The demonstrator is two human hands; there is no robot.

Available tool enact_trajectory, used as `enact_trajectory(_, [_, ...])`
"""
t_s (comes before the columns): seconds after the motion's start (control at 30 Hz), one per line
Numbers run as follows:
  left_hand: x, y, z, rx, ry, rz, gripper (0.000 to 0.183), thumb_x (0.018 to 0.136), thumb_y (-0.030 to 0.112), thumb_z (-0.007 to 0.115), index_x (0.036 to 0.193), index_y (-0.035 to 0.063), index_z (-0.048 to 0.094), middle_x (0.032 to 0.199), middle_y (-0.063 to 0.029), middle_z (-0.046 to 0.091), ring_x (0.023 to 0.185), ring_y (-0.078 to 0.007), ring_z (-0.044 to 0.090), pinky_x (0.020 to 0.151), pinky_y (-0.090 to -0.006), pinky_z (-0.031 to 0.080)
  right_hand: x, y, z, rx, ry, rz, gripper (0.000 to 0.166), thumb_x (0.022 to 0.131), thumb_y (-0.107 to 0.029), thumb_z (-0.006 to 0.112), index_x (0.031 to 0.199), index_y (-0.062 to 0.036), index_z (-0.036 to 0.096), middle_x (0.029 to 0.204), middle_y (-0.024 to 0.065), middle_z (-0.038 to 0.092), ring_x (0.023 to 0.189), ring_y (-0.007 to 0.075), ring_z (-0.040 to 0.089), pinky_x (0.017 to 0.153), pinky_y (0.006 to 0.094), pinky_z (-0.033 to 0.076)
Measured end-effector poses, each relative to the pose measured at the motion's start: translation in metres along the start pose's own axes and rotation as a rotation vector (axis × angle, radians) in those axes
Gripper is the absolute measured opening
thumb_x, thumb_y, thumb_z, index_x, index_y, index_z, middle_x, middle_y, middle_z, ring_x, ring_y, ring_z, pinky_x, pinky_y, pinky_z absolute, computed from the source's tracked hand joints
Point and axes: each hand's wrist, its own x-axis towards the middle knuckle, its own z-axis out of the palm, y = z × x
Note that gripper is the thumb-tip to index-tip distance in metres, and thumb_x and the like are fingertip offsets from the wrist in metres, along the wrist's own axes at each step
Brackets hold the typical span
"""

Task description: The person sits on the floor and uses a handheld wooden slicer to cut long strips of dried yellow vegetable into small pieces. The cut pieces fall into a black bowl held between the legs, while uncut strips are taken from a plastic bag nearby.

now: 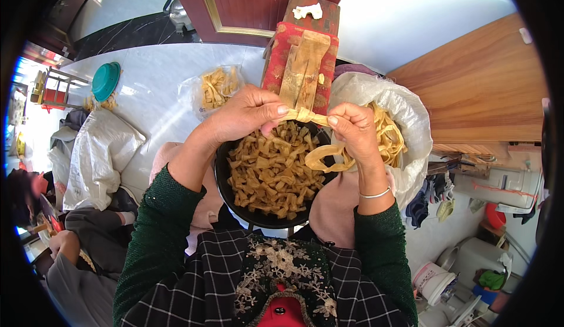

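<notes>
Between my two hands a yellowish strip with a knot (305,115) is stretched out. My left hand (251,109) pinches its left end between thumb and fingers. On the other side my right hand (354,126) grips the strip, and a loose length (326,159) loops down below it. Under my hands stands a round black basin (222,186) holding many short knotted brown pieces (273,172). To the right, a white woven sack (414,111) with its mouth spread contains long yellowish strips (387,137).
Ahead is a wooden bench (315,5) with a red cloth (324,62) and wooden block (304,67). A plastic bag (196,91) of strips lies on the floor. At left are a teal basin (105,80), another sack (97,150) and a seated person (83,261).
</notes>
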Motion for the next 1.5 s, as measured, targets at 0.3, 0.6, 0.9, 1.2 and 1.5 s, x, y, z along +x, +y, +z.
enact_trajectory(0.3, [0.007, 0.008, 0.009, 0.63, -0.205, -0.079, 0.024, 0.089, 0.03, 0.056, 0.084, 0.0064, 0.056, 0.072, -0.0134, 0.058, 0.07, -0.0329, 0.058, 0.063, -0.0402, 0.045, 0.003, 0.002, 0.019, -0.395, 0.005, -0.007, 0.013, 0.084, -0.008, 0.066, 0.075, 0.0003, 0.06, 0.057, -0.0008, 0.048, 0.055, 0.0055, 0.04, 0.049, 0.0247, 0.035])
enact_trajectory(0.6, [0.044, -0.016, 0.002, 0.869, 0.363, -0.074, 0.019, 0.085, 0.033, 0.061, 0.092, 0.0156, 0.065, 0.079, -0.0145, 0.065, 0.078, -0.0357, 0.062, 0.066, -0.0449, 0.048, 0.056, 0.03, 0.024, -0.657, 0.392, -0.147, 0.013, 0.083, -0.013, 0.062, 0.074, -0.0043, 0.061, 0.06, 0.0112, 0.059, 0.053, 0.022, 0.056, 0.053, 0.034, 0.044])
enact_trajectory(0.9, [0.019, 0.016, 0.021, 1.052, -0.118, -0.386, 0.037, 0.084, 0.045, 0.06, 0.1, 0.0124, 0.067, 0.081, -0.0116, 0.068, 0.08, -0.0337, 0.064, 0.071, -0.0429, 0.05, 0.046, 0.018, 0.01, -0.649, 0.31, 0.039, 0.031, 0.085, -0.023, 0.065, 0.063, -0.0011, 0.06, 0.053, 0.0119, 0.056, 0.044, 0.0243, 0.053, 0.044, 0.0336, 0.043])
enact_trajectory(1.2, [0.012, -0.011, 0.062, -0.576, 0.522, -0.004, 0.042, 0.102, 0.037, 0.03, 0.093, 0.0047, 0.054, 0.071, -0.0039, 0.056, 0.069, -0.019, 0.06, 0.068, -0.0333, 0.052, 0.014, 0.01, 0.059, 0.598, -0.152, 0.486, 0.02, 0.095, -0.022, 0.054, 0.096, -0.0031, 0.057, 0.063, -0.0016, 0.047, 0.046, 0.0048, 0.039, 0.039, 0.0182, 0.034])
enact_trajectory(1.5, [0.006, 0.02, 0.023, -0.497, 0.832, 0.359, 0.038, 0.101, 0.038, 0.034, 0.077, 0.0095, 0.042, 0.056, 0.0054, 0.027, 0.046, -0.0087, 0.02, 0.043, -0.0252, 0.02, 0.007, -0.005, 0.068, 0.637, -0.305, 0.448, 0.023, 0.096, -0.022, 0.052, 0.097, 0.001, 0.056, 0.061, -0.0048, 0.039, 0.05, 0.0032, 0.033, 0.042, 0.0189, 0.031])
